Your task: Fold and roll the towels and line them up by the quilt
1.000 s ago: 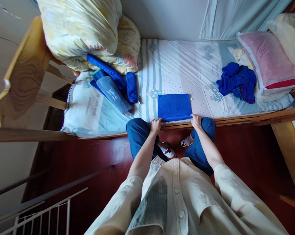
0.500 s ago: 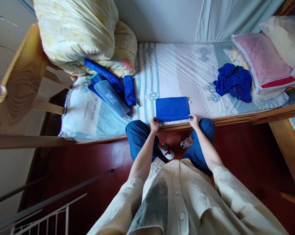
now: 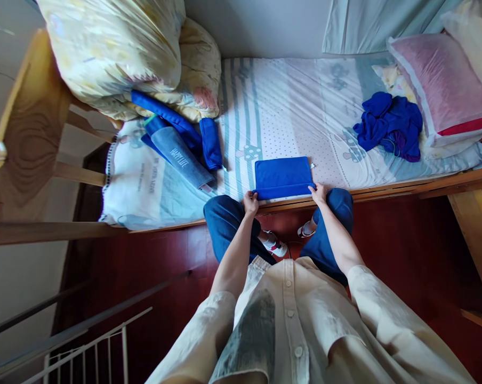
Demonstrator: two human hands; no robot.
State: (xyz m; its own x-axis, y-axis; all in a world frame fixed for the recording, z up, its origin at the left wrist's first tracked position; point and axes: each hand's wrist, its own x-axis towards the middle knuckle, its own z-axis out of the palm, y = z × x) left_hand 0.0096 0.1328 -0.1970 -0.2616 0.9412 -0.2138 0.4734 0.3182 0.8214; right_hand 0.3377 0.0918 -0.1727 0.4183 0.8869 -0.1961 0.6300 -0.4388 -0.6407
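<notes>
A blue towel, folded into a flat rectangle, lies at the bed's near edge with a folded strip along its near side. My left hand pinches the near left corner of that strip. At the near right corner, my right hand pinches the other end, thumb and fingers closed. A small white tag shows at the towel's right side. To the left lie several rolled blue towels and a grey-blue rolled one lettered "HAPPY LIFE". A crumpled heap of blue cloth sits to the right.
The bed has a patterned sheet and a wooden frame. Bulky yellow bedding is piled at the back left, beside a wooden headboard. A pink pillow lies at the right. A white metal rack stands at lower left.
The strip along the towel's near edge has turned up flatter and looks wider, with both hands still gripping its corners. My view has shifted slightly.
</notes>
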